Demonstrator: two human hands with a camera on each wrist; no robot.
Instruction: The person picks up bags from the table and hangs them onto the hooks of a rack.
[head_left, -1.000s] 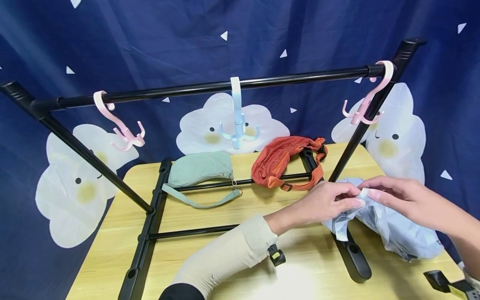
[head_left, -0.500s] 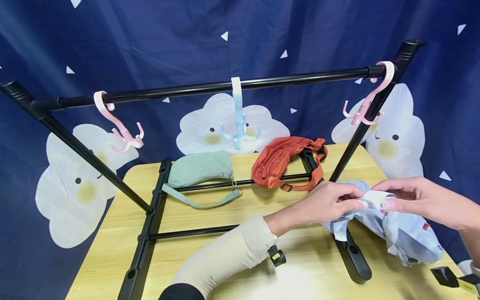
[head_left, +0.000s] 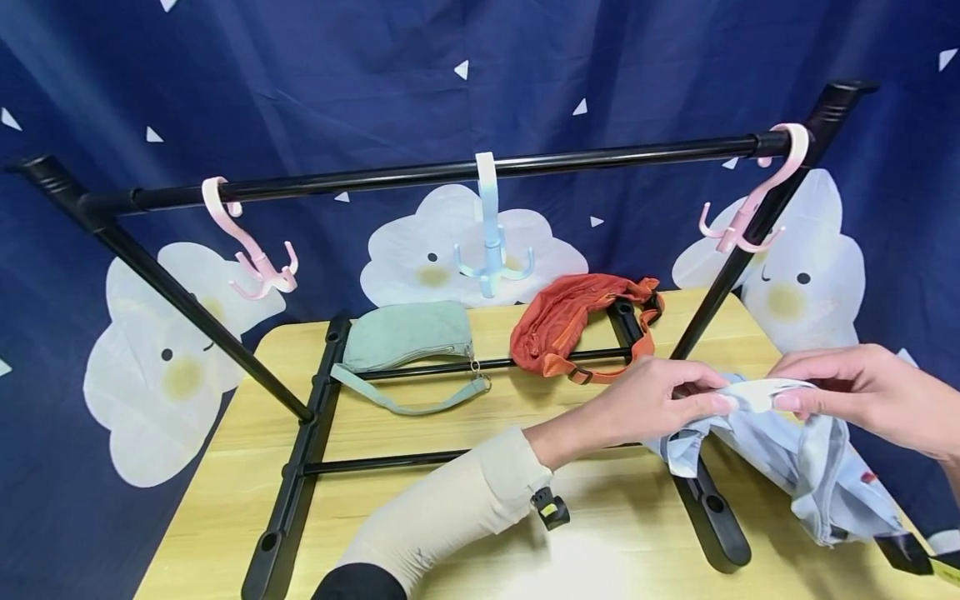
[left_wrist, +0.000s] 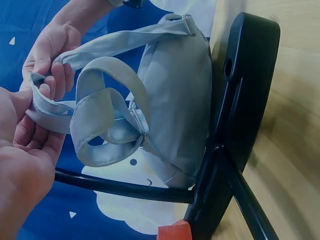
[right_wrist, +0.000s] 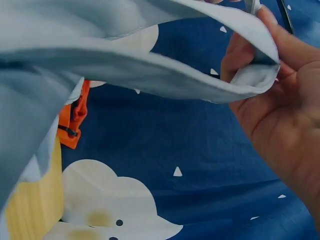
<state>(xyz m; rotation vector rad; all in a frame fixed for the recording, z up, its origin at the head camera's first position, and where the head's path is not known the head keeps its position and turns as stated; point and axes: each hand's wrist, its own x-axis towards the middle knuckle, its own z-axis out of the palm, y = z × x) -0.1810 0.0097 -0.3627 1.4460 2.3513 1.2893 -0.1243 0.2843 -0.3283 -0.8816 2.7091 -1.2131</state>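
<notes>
A pale blue shoulder bag (head_left: 862, 500) lies at the table's right side, partly behind the rack's right foot. Its wide strap (head_left: 761, 395) is lifted off the table between both hands. My left hand (head_left: 656, 404) pinches the strap between thumb and fingers, just above the rack foot. A short way to the right, my right hand (head_left: 870, 396) grips another stretch of the same strap. In the left wrist view, part of the strap hangs in loose loops beside the bag body (left_wrist: 177, 95). The strap bends round the fingers of my right hand (right_wrist: 295, 95) in the right wrist view.
A black rack (head_left: 420, 175) spans the table (head_left: 585, 492). Two pink hooks, left (head_left: 258, 258) and right (head_left: 753, 208), and a blue hook (head_left: 491, 242) hang from its bar. Behind lie a green bag (head_left: 408, 333) and an orange waist bag (head_left: 558, 321).
My right hand has moved slightly right and regripped, spreading the strap wider between the hands. The left hand keeps its pinch. The head view has turned slightly.
</notes>
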